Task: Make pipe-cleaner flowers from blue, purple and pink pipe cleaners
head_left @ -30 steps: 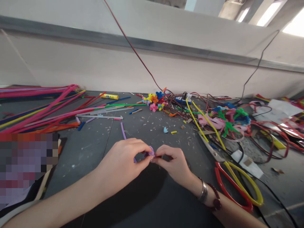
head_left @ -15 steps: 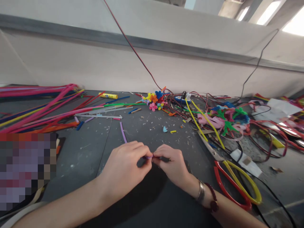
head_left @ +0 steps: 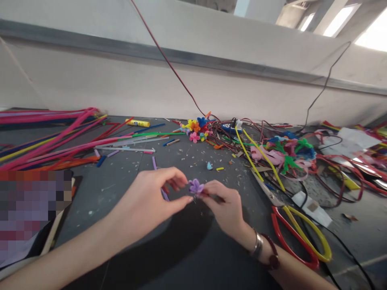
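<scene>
- One dark workbench (head_left: 121, 177) runs across the view, strewn with shavings and offcuts.
- Many long pipe cleaners (head_left: 45, 141) lie fanned at the left; a tangle of wires and pipe-cleaner shapes (head_left: 287, 155) sits at the right.
- Red-and-yellow-handled scissors (head_left: 298, 237) lie just beyond the right hand (head_left: 225, 213).
- That hand pinches a purple pipe-cleaner flower (head_left: 196, 186) by its base, above the bench and between both hands.
- The left hand (head_left: 148, 197) is curled loosely, apart from the flower; whether it holds anything cannot be told.
- A purple strip (head_left: 154, 163) runs beneath it; its far end is hidden.
- A slackened pinch could drop the flower among the shavings or let its twists spring loose.
- The flower's base is hidden by the right fingers; a blurred patch (head_left: 30, 213) covers the lower left.
</scene>
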A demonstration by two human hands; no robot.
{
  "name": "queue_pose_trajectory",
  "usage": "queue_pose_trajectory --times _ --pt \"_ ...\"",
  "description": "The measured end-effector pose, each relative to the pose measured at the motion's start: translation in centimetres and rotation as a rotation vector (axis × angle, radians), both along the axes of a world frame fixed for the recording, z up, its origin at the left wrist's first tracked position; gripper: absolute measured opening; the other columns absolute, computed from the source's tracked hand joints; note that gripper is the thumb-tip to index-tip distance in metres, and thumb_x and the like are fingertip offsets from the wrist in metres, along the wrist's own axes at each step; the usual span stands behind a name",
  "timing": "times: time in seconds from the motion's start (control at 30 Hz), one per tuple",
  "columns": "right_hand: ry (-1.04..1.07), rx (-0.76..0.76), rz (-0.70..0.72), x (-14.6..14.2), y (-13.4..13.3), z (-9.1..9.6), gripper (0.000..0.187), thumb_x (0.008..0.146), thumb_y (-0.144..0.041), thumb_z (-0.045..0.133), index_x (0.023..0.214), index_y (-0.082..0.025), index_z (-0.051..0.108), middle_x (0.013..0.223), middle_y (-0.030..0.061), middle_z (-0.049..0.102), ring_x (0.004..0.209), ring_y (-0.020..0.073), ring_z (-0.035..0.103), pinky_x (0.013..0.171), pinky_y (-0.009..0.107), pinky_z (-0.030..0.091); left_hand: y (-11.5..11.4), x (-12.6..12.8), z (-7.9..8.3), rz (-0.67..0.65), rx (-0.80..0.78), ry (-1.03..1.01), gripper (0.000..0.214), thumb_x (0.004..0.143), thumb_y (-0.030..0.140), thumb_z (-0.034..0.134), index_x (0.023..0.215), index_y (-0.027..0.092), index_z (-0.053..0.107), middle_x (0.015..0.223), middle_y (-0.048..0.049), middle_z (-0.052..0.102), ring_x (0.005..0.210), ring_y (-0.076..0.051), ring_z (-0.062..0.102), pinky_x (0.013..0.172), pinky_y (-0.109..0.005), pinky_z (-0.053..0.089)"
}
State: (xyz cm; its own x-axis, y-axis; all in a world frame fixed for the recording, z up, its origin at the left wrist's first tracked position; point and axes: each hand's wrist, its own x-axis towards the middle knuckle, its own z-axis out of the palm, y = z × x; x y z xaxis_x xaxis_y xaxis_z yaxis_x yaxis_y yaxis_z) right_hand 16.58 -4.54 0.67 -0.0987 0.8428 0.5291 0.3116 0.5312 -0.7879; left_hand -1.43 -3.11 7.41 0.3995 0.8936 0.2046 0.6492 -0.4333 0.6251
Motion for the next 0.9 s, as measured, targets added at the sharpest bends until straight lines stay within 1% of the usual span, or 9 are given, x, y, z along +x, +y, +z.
queue_pose_trajectory --times 0.1,0.17,0.23,0.3,0.37,0.47,0.57,0.7,0.9 --pt "0.196 -0.173 -0.033 0.3 0.3 0.6 0.004 0.071 -0.018 0.064 0.067 -0.019 0.065 0.066 0.001 0.063 0.062 0.0127 0.057 0.058 0.023 0.047 0.8 -0.2 0.8 -0.011 -0.11 -0.044 0.009 0.071 0.029 0.062 0.071 0.021 0.066 0.068 0.003 0.069 0.062 -0.014 0.063 0.058 -0.02 0.047" --pt "0.289 -0.257 -0.019 0.4 0.3 0.7 0.004 0.069 -0.019 0.067 0.065 -0.019 0.065 0.065 -0.0003 0.064 0.06 0.0116 0.057 0.057 0.021 0.047 0.9 0.2 0.6 -0.073 -0.212 -0.089 0.01 0.073 0.027 0.061 0.072 0.021 0.069 0.069 0.0026 0.07 0.063 -0.014 0.064 0.058 -0.019 0.048" --pt "0.34 -0.298 0.0 0.5 0.4 0.7 0.002 0.068 -0.019 0.068 0.066 -0.019 0.066 0.066 -0.0006 0.065 0.061 0.0115 0.058 0.057 0.021 0.047 0.8 0.7 0.0 -0.109 -0.255 -0.151 0.012 0.074 0.028 0.061 0.078 0.021 0.07 0.074 0.0018 0.071 0.066 -0.014 0.065 0.06 -0.019 0.049" --pt "0.36 -0.314 0.028 0.5 0.4 0.5 0.001 0.067 -0.019 0.068 0.066 -0.019 0.067 0.067 -0.0004 0.066 0.062 0.0118 0.059 0.059 0.022 0.048 0.6 1.0 -0.8 -0.081 -0.178 -0.226 0.015 0.075 0.03 0.061 0.083 0.02 0.069 0.078 0.0008 0.071 0.068 -0.014 0.064 0.062 -0.019 0.05" --pt "0.357 -0.308 0.065 0.5 0.4 0.3 0.002 0.068 -0.019 0.068 0.066 -0.019 0.067 0.067 0.0001 0.065 0.063 0.0123 0.059 0.06 0.022 0.048 0.3 1.0 -1.1 -0.045 -0.018 -0.282 0.017 0.074 0.029 0.063 0.087 0.019 0.067 0.082 -0.0004 0.069 0.069 -0.013 0.063 0.062 -0.019 0.05" --pt "0.304 -0.222 0.095 0.5 0.4 0.0 0.001 0.068 -0.017 0.068 0.068 -0.018 0.067 0.068 0.0021 0.065 0.065 0.0139 0.058 0.061 0.025 0.048 0.0 0.9 -1.0 -0.095 0.243 -0.28 0.015 0.072 0.023 0.066 0.086 0.018 0.066 0.085 -0.0021 0.066 0.072 -0.012 0.061 0.066 -0.019 0.049" --pt "0.175 -0.054 0.092 0.3 0.3 -0.1 0.008 0.069 -0.012 0.067 0.072 -0.019 0.068 0.068 0.0029 0.066 0.066 0.015 0.058 0.063 0.027 0.048 -0.3 0.9 -0.8 -0.162 0.389 -0.252 0.012 0.071 0.016 0.066 0.083 0.016 0.067 0.081 -0.0031 0.066 0.073 -0.012 0.06 0.068 -0.02 0.048" --pt "0.022 0.114 0.064 0.1 0.1 0.1 0.015 0.071 -0.008 0.064 0.079 -0.021 0.067 0.069 0.0025 0.066 0.068 0.0151 0.058 0.064 0.029 0.048 -0.6 1.2 -0.9 -0.182 0.441 -0.268 0.006 0.071 0.01 0.065 0.076 0.014 0.067 0.074 -0.0029 0.065 0.07 -0.012 0.059 0.067 -0.021 0.048" --pt "-0.036 0.165 0.03 0.2 -0.1 -0.1 0.015 0.072 -0.009 0.063 0.082 -0.02 0.066 0.069 0.0036 0.066 0.068 0.0158 0.058 0.063 0.03 0.049 -1.0 1.2 -1.2 -0.171 0.391 -0.26 0.006 0.072 0.008 0.063 0.071 0.014 0.065 0.071 -0.0016 0.065 0.07 -0.011 0.058 0.067 -0.021 0.047"
